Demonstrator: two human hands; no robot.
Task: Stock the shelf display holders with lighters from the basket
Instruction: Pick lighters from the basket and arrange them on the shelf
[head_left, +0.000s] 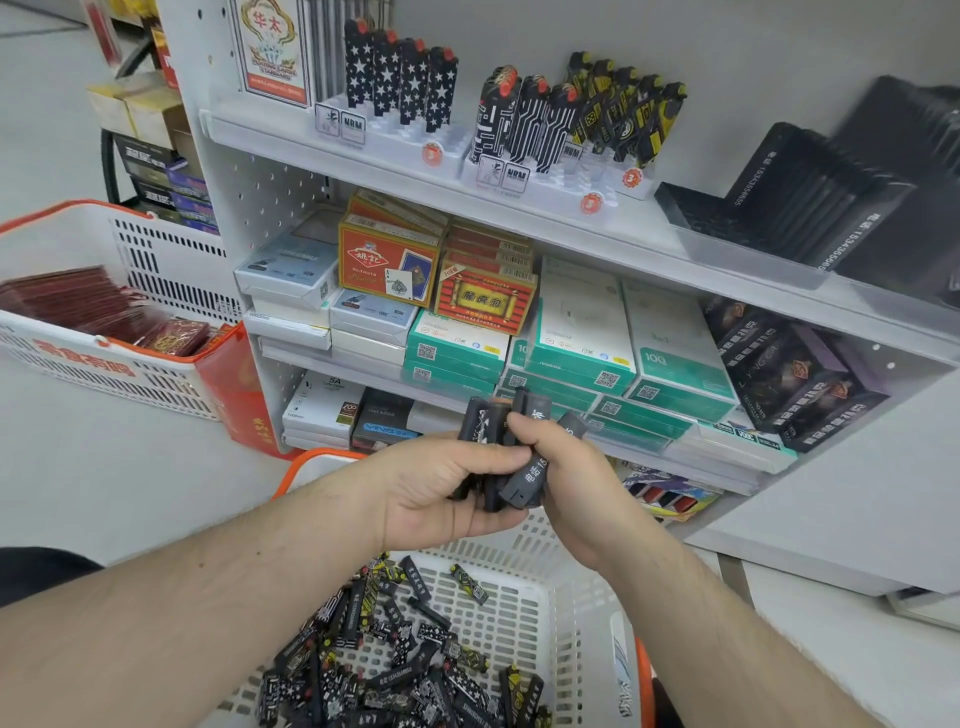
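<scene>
Left hand: the left hand was cupped palm-up under a bundle of black lighters, its fingers curled round the bottom of the bundle and its thumb lying across the front.
Right hand: the right hand came in from the right, its fingers closed over the same bundle, the thumb pressed on top.
Bundle: several lighters stood roughly upright between the two hands, one of them tilted with white print on its side.
Basket: the white basket with orange rim sat directly below the hands, with a heap of loose lighters lying in it.
Top shelf: white display holders stood on the top shelf, holding a star-patterned row, a line-patterned row and a yellow-and-black row, all upright.
Right of the holders: a black holder stood near them.
Lower shelves: boxed goods were stacked there.
Far left: a second basket held red packets.
</scene>
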